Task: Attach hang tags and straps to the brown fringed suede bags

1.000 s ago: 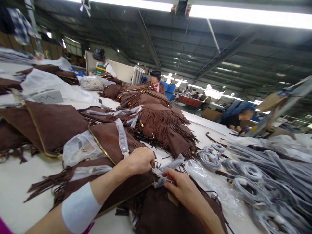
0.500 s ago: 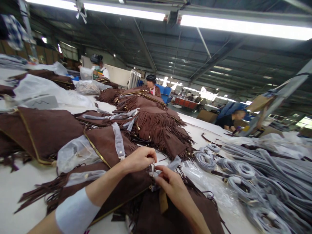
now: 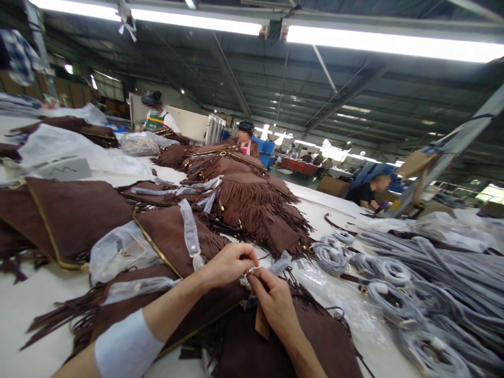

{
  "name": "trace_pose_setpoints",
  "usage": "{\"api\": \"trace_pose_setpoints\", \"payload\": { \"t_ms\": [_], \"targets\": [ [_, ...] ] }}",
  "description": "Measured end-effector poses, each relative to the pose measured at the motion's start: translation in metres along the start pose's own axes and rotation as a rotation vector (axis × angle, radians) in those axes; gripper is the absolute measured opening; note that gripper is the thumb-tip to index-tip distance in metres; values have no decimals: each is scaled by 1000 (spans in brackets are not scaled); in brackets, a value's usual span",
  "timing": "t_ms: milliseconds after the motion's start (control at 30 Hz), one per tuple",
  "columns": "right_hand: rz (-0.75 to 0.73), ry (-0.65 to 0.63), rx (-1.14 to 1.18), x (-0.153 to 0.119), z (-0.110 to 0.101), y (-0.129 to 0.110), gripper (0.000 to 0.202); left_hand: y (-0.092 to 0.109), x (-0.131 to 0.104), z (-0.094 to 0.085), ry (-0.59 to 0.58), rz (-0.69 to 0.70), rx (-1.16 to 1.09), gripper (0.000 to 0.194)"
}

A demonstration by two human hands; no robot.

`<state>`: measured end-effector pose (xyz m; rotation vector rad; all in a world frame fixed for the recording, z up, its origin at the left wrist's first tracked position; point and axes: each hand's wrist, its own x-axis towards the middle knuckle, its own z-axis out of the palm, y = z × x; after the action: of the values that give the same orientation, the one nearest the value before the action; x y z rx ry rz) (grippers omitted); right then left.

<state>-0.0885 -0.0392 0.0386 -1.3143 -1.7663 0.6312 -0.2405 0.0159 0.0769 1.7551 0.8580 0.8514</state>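
My left hand (image 3: 230,266) comes in from the lower left with its fingers pinched on a small pale, shiny fitting (image 3: 251,271), perhaps a metal clasp or ring. From the other side my right hand (image 3: 274,298) pinches the same fitting between thumb and forefinger. Its exact kind is hidden by the fingertips. Directly below lies a dark brown fringed bag (image 3: 323,341), with a tan tag (image 3: 262,323) beside my right hand. Another brown bag (image 3: 157,310) with gold zipper edging lies under my left forearm. A plastic-wrapped strap (image 3: 190,231) rests across a bag behind my left hand.
Brown fringed bags (image 3: 252,199) pile up ahead on the white table (image 3: 23,315). Coiled, wrapped straps (image 3: 394,304) and long grey-wrapped straps (image 3: 444,262) fill the right side. Clear plastic (image 3: 334,289) lies between. Several people work beyond the table; a slanted metal post (image 3: 452,152) stands right.
Both hands have shifted slightly and drawn closer together around the small fitting, which is now more covered by fingers. The person at the far left has lowered a plastic bag.
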Motion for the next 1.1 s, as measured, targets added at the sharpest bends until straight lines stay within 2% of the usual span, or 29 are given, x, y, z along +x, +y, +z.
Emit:
{"api": "trace_pose_setpoints", "payload": {
  "t_ms": [100,233,333,433,567,633,733,867,967,1033,1100],
  "targets": [
    [0,14,-9,0,-1,4,31,-4,1,0,-12,-102,-109,21],
    [3,12,-6,1,-3,9,33,-9,1,0,-119,-222,-154,24],
    [-6,4,-3,1,-3,10,33,-11,0,-1,-173,-172,-126,17],
    [-12,-1,-3,0,-1,10,34,-12,0,0,-155,-94,-81,14],
    [-2,-4,-18,-1,0,11,30,-11,-2,3,-72,37,190,10],
    [11,2,-32,-1,-2,12,30,-9,-3,3,-58,57,322,12],
    [28,14,-34,0,-6,12,31,-9,-3,1,-140,47,403,15],
    [65,-10,36,1,-9,11,31,-11,-3,-7,-302,128,484,18],
    [110,-43,152,1,-8,11,34,-14,-2,-10,-345,65,340,12],
    [167,-61,265,2,-6,12,36,-17,-1,-8,-334,-95,28,3],
    [251,-77,405,2,-4,12,38,-21,1,-5,-284,-237,-294,8]
  ]
}}
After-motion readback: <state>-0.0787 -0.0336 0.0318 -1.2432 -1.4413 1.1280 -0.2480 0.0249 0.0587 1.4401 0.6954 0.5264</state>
